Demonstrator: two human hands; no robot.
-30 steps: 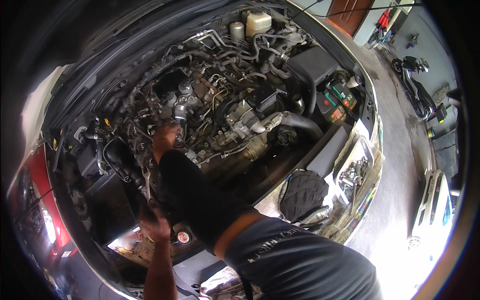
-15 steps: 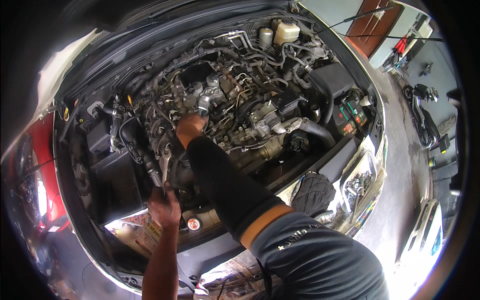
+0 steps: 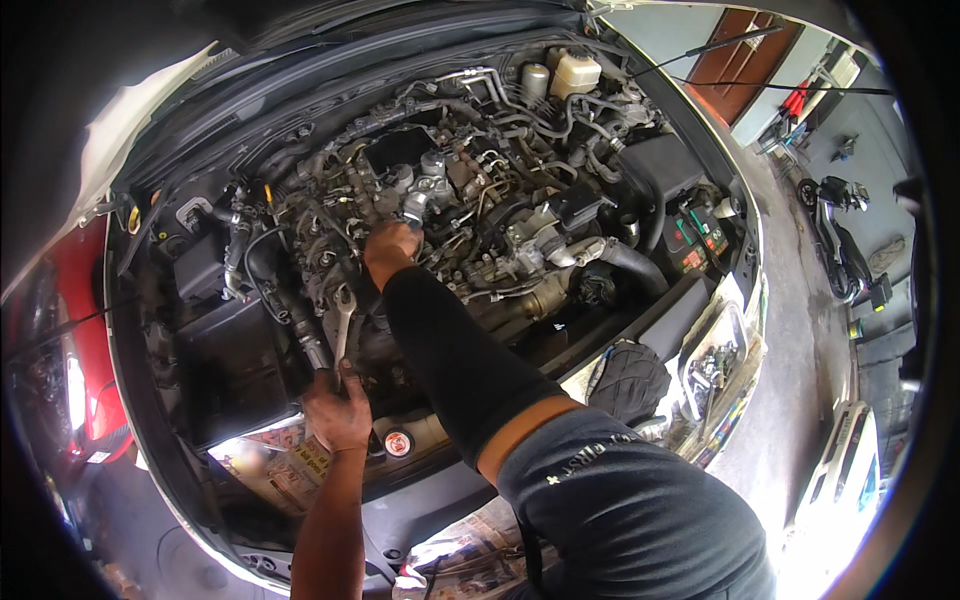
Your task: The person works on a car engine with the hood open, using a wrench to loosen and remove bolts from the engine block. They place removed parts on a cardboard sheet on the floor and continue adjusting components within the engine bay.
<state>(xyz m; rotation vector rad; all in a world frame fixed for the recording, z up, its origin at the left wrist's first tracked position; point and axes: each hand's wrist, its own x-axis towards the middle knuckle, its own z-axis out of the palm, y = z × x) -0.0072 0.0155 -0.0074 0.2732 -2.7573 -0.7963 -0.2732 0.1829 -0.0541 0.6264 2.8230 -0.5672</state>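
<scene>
Near left, the left hand (image 3: 338, 412) is wrapped around the handle of a metal wrench (image 3: 343, 330). Compared with one second ago, the wrench reaches slightly farther in, so its far end lies closer to the right hand (image 3: 390, 250). Near right are a black cloth (image 3: 628, 383) and small metal parts (image 3: 712, 368). The black sleeve (image 3: 450, 330) blocks part of the engine (image 3: 470, 200). Beyond, the right hand's fingers are hidden; I cannot tell their opening or hold.
</scene>
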